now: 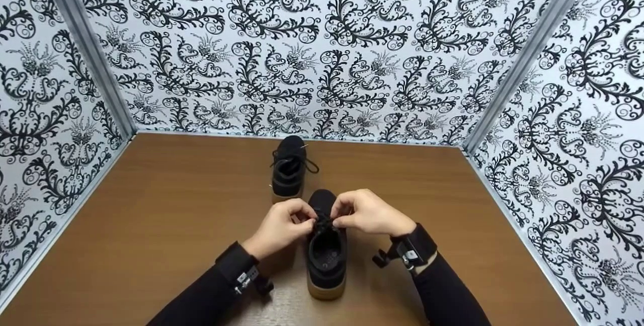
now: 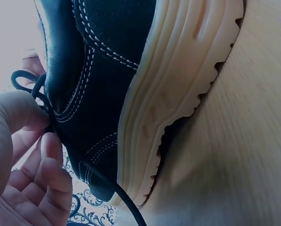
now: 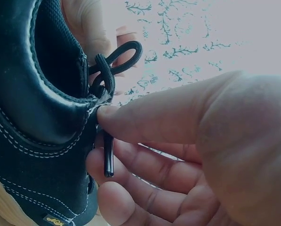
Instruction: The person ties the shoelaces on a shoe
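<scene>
A black shoe [image 1: 327, 279] with a tan sole [image 2: 147, 94] and white stitching stands upright on the table, toe pointing away. My left hand [image 1: 282, 226] is at the left side of its tongue, thumb and fingers pinching the black shoelace [image 2: 39, 89]. From the other side my right hand [image 1: 371, 213] pinches the lace, with the hard lace tip [image 3: 108, 157] sticking out below the thumb. A small lace loop [image 3: 130, 54] stands up between the hands. One lace strand hangs down along the shoe's left side in the left wrist view.
A second black shoe [image 1: 289, 177] stands farther back and slightly left, its laces loose at the sides. The brown wooden table [image 1: 166, 205] is bounded by patterned panels [image 1: 352, 54] at the back and both sides, with metal posts [image 1: 95, 54] in the corners.
</scene>
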{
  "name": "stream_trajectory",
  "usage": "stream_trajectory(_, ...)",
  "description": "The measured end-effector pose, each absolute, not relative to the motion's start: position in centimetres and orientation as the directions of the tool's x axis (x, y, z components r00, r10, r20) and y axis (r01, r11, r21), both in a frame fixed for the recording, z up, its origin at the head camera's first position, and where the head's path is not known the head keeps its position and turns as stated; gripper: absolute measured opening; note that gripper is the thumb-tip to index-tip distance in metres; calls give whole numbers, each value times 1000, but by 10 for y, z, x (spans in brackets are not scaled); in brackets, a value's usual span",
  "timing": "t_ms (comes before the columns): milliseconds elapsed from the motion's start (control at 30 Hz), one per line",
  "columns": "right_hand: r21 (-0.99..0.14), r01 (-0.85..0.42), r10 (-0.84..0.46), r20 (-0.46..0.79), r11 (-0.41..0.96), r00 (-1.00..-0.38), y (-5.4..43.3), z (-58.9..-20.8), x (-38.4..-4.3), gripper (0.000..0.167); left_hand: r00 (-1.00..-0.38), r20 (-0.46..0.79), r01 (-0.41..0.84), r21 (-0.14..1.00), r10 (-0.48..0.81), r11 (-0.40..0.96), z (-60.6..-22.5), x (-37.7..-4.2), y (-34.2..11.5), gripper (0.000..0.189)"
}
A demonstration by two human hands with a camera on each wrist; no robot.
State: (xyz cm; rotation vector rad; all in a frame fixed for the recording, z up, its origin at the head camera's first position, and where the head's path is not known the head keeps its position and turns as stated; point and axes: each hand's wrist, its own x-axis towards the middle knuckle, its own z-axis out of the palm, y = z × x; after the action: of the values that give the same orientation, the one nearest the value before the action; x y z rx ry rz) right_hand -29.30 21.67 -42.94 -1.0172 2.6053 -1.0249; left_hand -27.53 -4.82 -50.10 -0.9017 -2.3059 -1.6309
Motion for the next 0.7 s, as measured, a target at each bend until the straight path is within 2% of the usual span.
stream_trajectory(367,-665,-523,-648,76,534,-758,218,-427,-291,7,-796,486,576,791,360,206,-504,-276,-46,15)
stream_trajectory(700,-659,-536,-656,84,528,-750,217,-427,-292,7,-843,456,507,850,285,141,-514,-274,-36,17)
